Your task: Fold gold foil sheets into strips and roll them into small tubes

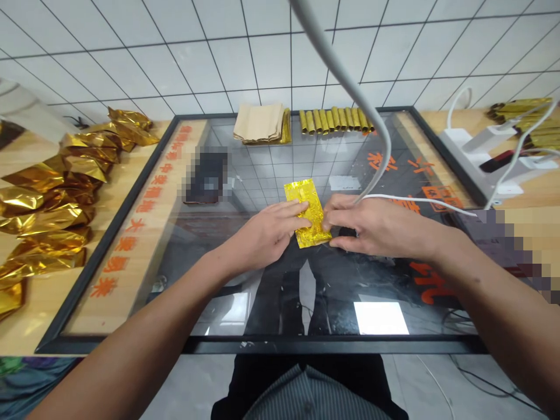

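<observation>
A small sheet of gold foil paper [307, 195], crinkled in texture, lies at a slight tilt on the glass panel in the middle of the head view. My left hand [273, 230] rests on its left side, with the fingers stretched out across the foil. At the sheet's lower right edge, my right hand [367, 224] has its fingers bent and seems to pinch the edge; the fingertips partly hide it. A white cable [415, 203] runs by the back of my right hand.
Folded gold foil pieces [52, 186] cover the left side. Behind the sheet are brown paper [258, 122] and a row of gold rolls [336, 121]. A blurred dark object [205, 178] lies left. A power strip [468, 157] stands right. A thick cable [345, 76] hangs overhead.
</observation>
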Action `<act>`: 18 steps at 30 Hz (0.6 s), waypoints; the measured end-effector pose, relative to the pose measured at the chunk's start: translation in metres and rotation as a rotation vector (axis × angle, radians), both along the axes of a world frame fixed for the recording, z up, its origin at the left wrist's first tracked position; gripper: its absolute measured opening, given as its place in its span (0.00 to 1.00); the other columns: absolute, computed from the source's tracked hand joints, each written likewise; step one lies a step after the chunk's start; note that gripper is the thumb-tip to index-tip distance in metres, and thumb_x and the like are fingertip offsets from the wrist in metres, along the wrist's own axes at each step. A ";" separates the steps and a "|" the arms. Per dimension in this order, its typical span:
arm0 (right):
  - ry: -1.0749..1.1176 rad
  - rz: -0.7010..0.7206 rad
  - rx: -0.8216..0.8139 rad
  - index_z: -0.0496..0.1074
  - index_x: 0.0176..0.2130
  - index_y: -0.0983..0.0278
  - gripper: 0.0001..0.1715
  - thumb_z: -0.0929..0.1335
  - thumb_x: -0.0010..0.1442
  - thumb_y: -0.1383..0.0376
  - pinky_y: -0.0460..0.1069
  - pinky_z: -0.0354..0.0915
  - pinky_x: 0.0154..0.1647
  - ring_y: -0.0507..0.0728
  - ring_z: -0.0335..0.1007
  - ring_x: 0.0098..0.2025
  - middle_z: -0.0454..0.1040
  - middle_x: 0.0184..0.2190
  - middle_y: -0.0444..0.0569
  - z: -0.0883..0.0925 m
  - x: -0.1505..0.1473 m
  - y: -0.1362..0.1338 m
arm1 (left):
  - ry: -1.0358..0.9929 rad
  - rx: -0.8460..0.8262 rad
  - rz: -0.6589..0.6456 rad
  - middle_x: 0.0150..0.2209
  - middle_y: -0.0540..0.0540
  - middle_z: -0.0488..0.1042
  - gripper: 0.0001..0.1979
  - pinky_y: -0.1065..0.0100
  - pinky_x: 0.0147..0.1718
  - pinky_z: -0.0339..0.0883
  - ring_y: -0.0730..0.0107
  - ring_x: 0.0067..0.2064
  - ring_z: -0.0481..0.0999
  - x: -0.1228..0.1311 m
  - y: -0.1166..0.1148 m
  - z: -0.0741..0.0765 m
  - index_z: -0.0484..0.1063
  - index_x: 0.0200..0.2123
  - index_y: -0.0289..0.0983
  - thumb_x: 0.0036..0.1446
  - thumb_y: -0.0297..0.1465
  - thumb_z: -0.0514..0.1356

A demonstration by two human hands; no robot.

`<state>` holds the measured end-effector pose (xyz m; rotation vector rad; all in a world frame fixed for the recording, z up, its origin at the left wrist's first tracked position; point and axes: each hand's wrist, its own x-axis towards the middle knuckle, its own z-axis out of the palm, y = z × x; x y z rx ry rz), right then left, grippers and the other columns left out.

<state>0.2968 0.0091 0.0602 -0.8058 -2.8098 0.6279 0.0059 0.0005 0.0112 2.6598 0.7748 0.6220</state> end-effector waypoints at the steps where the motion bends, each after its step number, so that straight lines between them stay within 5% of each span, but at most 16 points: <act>1: -0.004 0.014 0.004 0.75 0.45 0.62 0.03 0.71 0.70 0.68 0.54 0.64 0.43 0.59 0.74 0.42 0.77 0.47 0.52 0.000 0.000 0.000 | -0.001 -0.015 -0.007 0.69 0.37 0.75 0.22 0.46 0.74 0.66 0.56 0.75 0.69 0.000 -0.001 0.002 0.78 0.58 0.38 0.70 0.18 0.51; 10: 0.031 0.036 0.014 0.73 0.37 0.61 0.08 0.67 0.69 0.71 0.53 0.64 0.43 0.58 0.73 0.41 0.76 0.39 0.49 0.000 -0.005 0.000 | 0.017 -0.077 -0.009 0.68 0.35 0.75 0.18 0.44 0.75 0.62 0.51 0.76 0.67 0.001 -0.005 0.009 0.73 0.54 0.38 0.63 0.20 0.57; 18: 0.118 -0.027 -0.053 0.73 0.38 0.59 0.07 0.68 0.68 0.71 0.54 0.62 0.42 0.57 0.73 0.38 0.79 0.39 0.47 -0.002 -0.002 0.003 | 0.039 -0.031 0.041 0.71 0.29 0.71 0.18 0.38 0.74 0.63 0.42 0.75 0.67 0.004 -0.010 0.003 0.71 0.54 0.38 0.65 0.36 0.69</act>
